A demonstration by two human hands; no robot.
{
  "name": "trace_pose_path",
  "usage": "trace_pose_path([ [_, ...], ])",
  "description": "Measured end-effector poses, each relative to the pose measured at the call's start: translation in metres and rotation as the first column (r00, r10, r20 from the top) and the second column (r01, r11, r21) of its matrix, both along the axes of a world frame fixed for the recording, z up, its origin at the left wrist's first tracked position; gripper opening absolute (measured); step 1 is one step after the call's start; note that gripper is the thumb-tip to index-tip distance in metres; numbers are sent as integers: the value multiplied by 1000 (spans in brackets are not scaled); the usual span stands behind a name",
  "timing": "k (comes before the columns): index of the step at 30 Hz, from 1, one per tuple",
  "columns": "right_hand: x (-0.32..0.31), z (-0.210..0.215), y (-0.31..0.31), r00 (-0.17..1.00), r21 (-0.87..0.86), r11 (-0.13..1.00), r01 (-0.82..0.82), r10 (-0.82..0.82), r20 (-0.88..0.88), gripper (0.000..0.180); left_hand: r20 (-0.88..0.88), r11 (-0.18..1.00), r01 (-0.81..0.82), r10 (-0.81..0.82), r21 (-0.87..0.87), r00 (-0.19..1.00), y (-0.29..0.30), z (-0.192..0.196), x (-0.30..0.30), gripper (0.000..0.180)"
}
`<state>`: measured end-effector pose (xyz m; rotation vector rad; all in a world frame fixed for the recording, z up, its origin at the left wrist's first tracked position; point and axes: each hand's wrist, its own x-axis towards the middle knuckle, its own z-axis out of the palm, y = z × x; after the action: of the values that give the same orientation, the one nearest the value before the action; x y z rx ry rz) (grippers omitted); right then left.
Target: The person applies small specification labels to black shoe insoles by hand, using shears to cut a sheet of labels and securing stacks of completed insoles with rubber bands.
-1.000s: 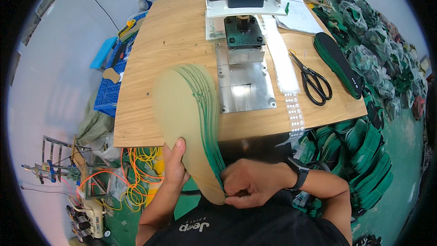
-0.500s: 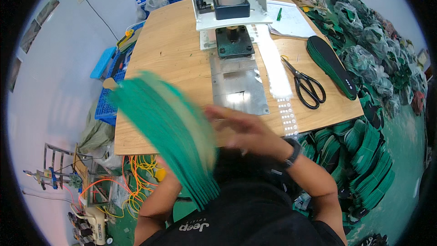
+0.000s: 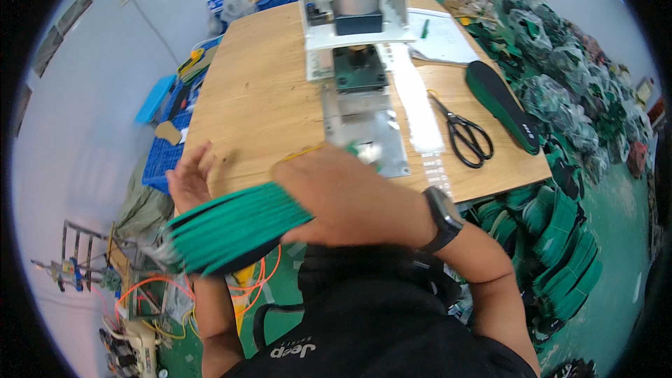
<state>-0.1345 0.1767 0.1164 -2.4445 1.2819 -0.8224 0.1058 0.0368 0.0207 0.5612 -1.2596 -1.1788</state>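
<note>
A thick stack of green insoles [image 3: 238,227] with dark undersides hangs in front of the table's near edge. My right hand [image 3: 343,199] is closed around its right end, a watch on the wrist. Along that hand's upper edge runs a thin yellow strip [image 3: 304,152], perhaps a band. My left hand [image 3: 192,178] is at the stack's far left side, fingers stretched out and apart; the stack hides part of its palm and wrist. Something green and white [image 3: 367,152], blurred, shows just beyond my right hand, over the metal plate [image 3: 357,115].
A press [image 3: 358,63] stands over the plate. To its right are a white label strip [image 3: 413,98], black scissors [image 3: 467,136], a dark insole stack [image 3: 502,106] and a paper pad [image 3: 442,36]. Bundled green insoles [image 3: 560,252] lie lower right. A blue crate [image 3: 162,161] stands left.
The insole stack has swung from a steep slant to nearly level and moved lower. My right hand has closed on its right end; my left hand has come up with fingers spread.
</note>
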Motion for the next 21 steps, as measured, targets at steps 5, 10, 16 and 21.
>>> trace_pose_path([
  [5, -13, -66, -29, 976, 122, 972, 199, -186, -110, 48, 758, 820, 465, -60, -333, 649, 8, 20, -16, 87],
  [10, -42, -51, -7, 955, 62, 961, 269, -258, -145, 50, 875, 869, 379, 117, -319, 469, 1, 18, -17, 83],
  [16, -76, -74, 12, 967, -8, 967, 253, -254, -33, 48, 761, 870, 362, 22, -334, 649, 7, 7, -21, 66],
  [21, -76, -75, 8, 941, 21, 944, 329, -330, 79, 61, 826, 855, 371, 111, -362, 553, 17, 12, -22, 69],
])
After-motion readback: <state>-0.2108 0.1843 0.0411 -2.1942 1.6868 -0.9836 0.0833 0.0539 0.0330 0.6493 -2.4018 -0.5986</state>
